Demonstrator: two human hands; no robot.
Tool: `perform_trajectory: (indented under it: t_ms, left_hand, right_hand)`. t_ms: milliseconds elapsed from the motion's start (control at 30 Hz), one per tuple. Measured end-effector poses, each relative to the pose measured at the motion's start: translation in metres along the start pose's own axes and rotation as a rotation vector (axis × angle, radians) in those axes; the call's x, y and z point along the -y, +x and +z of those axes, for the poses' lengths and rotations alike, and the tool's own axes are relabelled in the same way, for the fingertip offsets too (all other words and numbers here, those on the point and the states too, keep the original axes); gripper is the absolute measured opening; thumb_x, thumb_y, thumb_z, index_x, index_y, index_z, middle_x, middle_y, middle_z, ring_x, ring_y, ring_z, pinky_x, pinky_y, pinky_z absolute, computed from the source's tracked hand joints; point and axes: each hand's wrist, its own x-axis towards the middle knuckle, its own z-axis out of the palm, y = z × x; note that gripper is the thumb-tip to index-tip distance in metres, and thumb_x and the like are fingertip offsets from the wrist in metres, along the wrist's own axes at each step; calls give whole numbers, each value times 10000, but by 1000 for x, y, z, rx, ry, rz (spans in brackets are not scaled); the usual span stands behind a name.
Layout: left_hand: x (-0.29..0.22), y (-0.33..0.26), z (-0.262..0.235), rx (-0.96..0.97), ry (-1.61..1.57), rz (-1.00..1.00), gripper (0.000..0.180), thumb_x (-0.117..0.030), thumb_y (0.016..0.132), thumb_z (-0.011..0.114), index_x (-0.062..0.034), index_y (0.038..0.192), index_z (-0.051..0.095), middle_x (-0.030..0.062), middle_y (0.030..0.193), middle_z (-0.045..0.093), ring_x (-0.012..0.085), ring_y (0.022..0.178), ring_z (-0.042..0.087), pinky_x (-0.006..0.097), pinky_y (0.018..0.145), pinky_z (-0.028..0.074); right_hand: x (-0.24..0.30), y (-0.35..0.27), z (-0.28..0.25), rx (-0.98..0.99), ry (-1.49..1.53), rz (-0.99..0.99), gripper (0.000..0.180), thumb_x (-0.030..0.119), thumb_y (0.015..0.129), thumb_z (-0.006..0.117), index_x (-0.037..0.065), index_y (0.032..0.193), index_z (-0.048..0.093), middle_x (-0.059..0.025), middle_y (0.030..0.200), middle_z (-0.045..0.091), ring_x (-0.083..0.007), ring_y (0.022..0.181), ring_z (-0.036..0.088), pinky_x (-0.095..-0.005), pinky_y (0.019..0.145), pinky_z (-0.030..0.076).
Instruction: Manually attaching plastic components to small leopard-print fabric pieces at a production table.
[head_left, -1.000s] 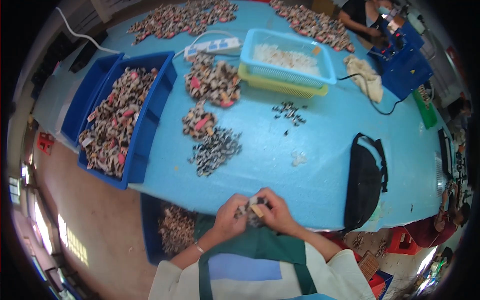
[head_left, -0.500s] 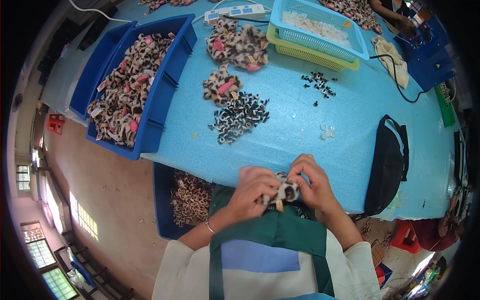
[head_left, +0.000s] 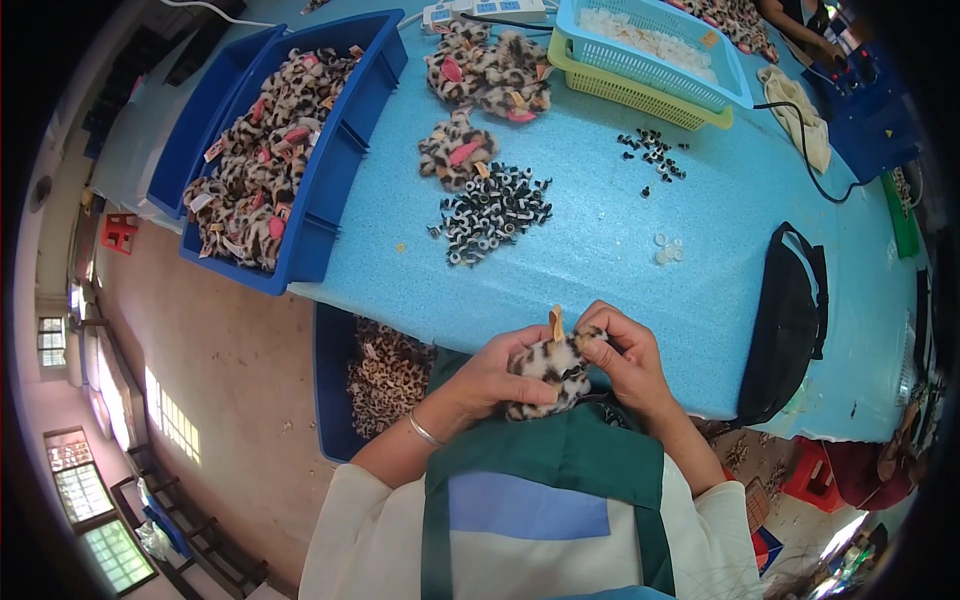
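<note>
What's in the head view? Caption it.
Left fingers and right fingers hold a spotted plush by the blue table.

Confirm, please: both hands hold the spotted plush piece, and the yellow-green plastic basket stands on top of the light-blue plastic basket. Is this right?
No: the head view shows the light-blue basket on top of the yellow-green basket. The left hand and right hand do hold the spotted plush piece.

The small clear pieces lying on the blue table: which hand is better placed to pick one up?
Probably the right hand: it is nearer to the clear pieces. It pinches the spotted plush piece, but the left hand also holds that.
</note>
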Motion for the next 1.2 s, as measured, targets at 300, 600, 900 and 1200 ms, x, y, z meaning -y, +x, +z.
perform_trajectory:
  t_ms: [300, 600, 900, 1200]
  left_hand:
    - [27, -4, 1, -95, -322, 67, 465, -138, 915, 565, 27, 1319, 405, 117, 1206, 555, 190, 1113, 549, 341, 951, 461]
    - [27, -2, 3, -149, -13, 245, 403, -74, 871, 637, -13, 1246, 502, 51, 1133, 592, 107, 1017, 561, 256, 885, 459]
    - [26, -6, -9, -166, -212, 257, 327, -29, 857, 639, 21, 1170, 561, 73, 1068, 636, 147, 942, 620, 282, 856, 502]
    - [27, 2, -4, -320, -250, 282, 362, -110, 931, 567, 7, 1259, 466, 62, 1120, 594, 132, 994, 590, 285, 862, 499]
  right_hand:
    - [-5, 0, 1, -110, 338, 101, 127, 131, 908, 564, 7, 881, 570, -3, 856, 545, -74, 816, 480, -219, 762, 373]
    - [4, 12, 11, -66, 21, 36, 153, 99, 871, 615, 15, 771, 536, -2, 807, 498, -74, 772, 436, -214, 707, 346]
    - [-9, 29, 6, 30, 56, 62, 135, 91, 883, 601, 3, 787, 565, -14, 825, 530, -94, 771, 482, -236, 713, 385]
    - [-15, 120, -31, -144, -1006, -445, 172, 34, 782, 656, 31, 950, 620, -133, 892, 559, -324, 785, 563, -395, 698, 468]
